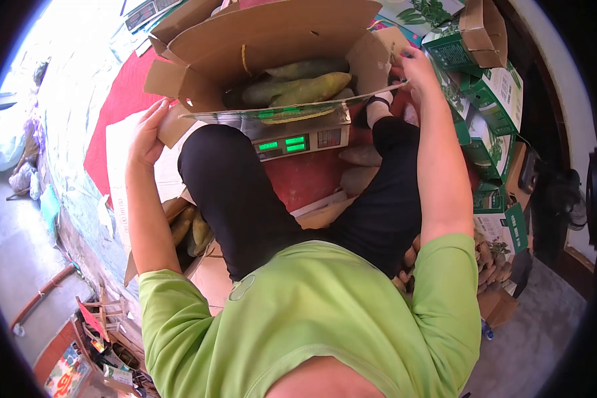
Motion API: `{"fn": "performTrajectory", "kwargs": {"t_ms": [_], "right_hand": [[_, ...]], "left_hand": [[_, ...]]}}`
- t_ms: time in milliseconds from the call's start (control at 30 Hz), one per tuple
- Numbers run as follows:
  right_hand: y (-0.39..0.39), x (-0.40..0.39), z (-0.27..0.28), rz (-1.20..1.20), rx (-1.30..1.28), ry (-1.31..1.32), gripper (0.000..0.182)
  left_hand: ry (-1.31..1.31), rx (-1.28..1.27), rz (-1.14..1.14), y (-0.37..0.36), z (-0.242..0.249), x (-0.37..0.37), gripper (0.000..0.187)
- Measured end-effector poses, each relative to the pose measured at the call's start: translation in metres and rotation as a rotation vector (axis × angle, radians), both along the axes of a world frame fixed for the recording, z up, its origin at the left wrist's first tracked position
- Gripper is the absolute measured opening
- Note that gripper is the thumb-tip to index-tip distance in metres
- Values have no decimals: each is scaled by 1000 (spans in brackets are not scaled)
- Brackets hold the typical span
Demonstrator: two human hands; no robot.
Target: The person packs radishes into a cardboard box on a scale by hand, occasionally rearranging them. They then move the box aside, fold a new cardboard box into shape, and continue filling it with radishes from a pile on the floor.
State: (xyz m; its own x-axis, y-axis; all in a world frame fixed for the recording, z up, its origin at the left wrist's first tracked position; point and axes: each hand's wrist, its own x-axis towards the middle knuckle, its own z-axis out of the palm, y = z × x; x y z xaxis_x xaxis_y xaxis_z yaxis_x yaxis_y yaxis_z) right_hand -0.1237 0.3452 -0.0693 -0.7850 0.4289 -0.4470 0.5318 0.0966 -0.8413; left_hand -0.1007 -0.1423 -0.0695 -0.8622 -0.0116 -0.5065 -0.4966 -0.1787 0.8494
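Note:
An open cardboard box holding several yellow-green mangoes sits on a digital scale with green lit digits. My left hand grips the box's left flap. At the right side, my right hand holds the right flap near its top edge. My legs in black trousers straddle the scale, and my green shirt fills the lower view.
Green-and-white printed cartons are stacked at the right. More mangoes lie in a box under my left knee. A red mat covers the floor at the left. Brown tubers pile at the right.

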Motion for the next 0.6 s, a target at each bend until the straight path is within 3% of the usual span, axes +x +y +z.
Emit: {"fn": "performTrajectory", "kwargs": {"t_ms": [67,100,167,200,267,333,400,600], "right_hand": [[4,-1,-4,15,11,-29,45],[7,-2,-5,30,23,-21,43],[6,-2,-1,48,40,-12,41],[4,0,4,16,51,39,39],[0,4,12,-10,62,90,39],[1,7,19,-13,42,205,44],[0,12,24,-8,25,259,48],[7,16,21,37,-31,201,60]], "left_hand": [[-17,-247,-77,5,11,1,39],[-16,-244,-74,6,14,2,39],[139,-607,-155,8,19,4,37],[138,-604,-150,11,23,6,37],[434,-981,-102,24,36,13,32],[417,-968,-71,46,62,24,29],[656,-842,-332,56,76,31,26],[597,-824,-639,100,99,40,26]]}}
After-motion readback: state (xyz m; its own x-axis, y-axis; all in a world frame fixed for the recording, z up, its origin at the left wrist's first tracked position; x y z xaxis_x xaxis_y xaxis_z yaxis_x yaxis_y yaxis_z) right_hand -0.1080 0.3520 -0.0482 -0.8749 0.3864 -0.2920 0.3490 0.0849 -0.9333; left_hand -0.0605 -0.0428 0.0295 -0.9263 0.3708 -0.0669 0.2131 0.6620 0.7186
